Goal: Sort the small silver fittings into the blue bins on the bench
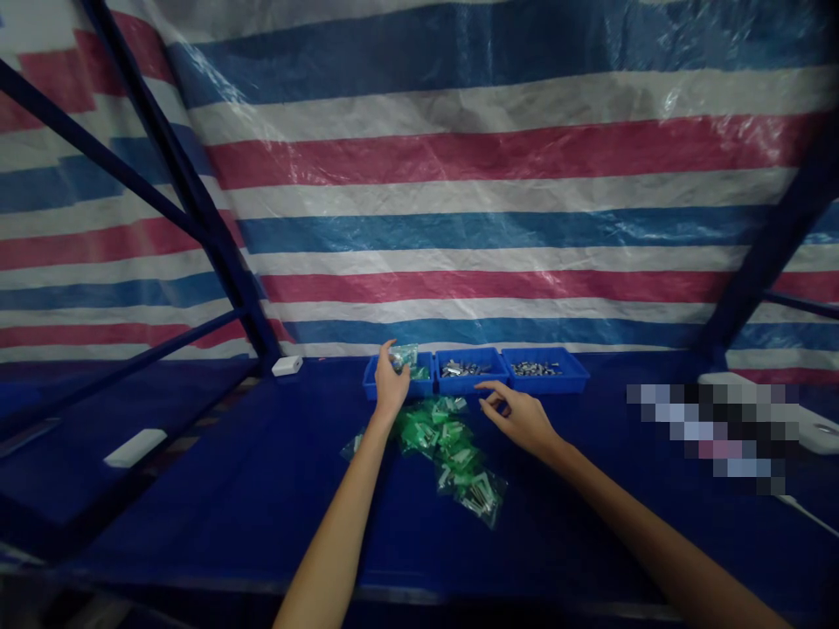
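Note:
My left hand [391, 383] is over the left blue bin [370, 384], its thumb and fingers around a small clear plastic bag [405, 355] with a pale green tint. More bags lie in that bin beneath it. My right hand [523, 421] hovers in front of the middle blue bin [472, 382], fingers bent and apart, with nothing visible in them. Small metal parts [459, 369] lie in the middle bin. Between my forearms, a pile of clear and green plastic bags [452, 441] holding small parts spreads over the blue table [275, 507].
The right blue bin [570, 376] holds small metal fittings [534, 369]. White boxes [287, 365] sit at left, one [135, 447] beyond the frame post. A blurred-out patch [714, 432] and a white device [813, 419] with a cable are at right. Blue posts [229, 262] and striped sheeting [491, 227] enclose the table.

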`<action>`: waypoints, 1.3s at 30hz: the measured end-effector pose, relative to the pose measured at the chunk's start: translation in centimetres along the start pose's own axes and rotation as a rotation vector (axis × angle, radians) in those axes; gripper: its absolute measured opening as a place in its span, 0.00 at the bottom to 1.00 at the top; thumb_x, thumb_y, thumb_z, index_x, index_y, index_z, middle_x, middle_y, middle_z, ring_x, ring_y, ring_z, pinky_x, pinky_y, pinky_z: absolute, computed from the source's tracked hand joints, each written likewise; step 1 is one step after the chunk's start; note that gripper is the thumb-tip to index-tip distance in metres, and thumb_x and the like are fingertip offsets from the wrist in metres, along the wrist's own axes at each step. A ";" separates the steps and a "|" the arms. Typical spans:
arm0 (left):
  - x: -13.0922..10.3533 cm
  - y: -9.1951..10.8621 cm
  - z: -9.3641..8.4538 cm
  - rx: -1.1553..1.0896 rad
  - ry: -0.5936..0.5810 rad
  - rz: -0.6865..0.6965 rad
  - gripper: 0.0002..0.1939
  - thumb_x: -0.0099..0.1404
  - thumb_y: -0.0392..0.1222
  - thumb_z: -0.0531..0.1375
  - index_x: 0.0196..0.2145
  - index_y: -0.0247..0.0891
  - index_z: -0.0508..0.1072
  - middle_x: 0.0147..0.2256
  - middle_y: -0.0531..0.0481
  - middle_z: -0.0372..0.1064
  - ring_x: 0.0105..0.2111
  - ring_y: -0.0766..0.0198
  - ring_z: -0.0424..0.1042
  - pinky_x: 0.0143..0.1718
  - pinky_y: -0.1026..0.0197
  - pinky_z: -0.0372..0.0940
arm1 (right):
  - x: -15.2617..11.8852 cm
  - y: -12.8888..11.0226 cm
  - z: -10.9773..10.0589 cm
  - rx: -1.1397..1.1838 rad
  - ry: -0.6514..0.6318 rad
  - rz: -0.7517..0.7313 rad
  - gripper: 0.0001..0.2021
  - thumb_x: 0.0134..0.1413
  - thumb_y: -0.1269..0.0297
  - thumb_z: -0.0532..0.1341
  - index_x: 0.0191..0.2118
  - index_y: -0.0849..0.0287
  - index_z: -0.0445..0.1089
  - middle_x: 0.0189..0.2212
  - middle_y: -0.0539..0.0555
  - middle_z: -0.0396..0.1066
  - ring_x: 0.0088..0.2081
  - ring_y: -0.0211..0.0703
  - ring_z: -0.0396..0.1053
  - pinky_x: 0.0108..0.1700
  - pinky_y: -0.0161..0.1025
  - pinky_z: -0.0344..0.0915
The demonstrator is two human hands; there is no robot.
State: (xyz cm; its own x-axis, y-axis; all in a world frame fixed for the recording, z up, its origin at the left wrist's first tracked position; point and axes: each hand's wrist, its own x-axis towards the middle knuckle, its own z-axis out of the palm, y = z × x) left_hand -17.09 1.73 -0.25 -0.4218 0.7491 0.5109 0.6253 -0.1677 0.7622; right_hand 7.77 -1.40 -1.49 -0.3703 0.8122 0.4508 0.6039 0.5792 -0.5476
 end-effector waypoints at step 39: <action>-0.7 2.3 -0.2 0.051 -0.113 0.188 0.12 0.61 0.43 0.53 0.37 0.40 0.74 0.38 0.47 0.71 0.37 0.60 0.67 0.45 0.57 0.60 | -1.1 -0.4 0.4 0.152 -0.412 -0.287 0.29 0.40 0.58 0.66 0.53 0.50 0.65 0.52 0.56 0.65 0.53 0.50 0.62 0.55 0.50 0.57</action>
State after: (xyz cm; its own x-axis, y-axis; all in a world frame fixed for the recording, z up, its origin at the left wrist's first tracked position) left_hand -15.45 0.69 1.20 -0.2198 0.7752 0.5923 0.7199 -0.2808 0.6348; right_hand 7.64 -2.49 -2.03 -0.7715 0.5613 0.2995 0.3394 0.7612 -0.5526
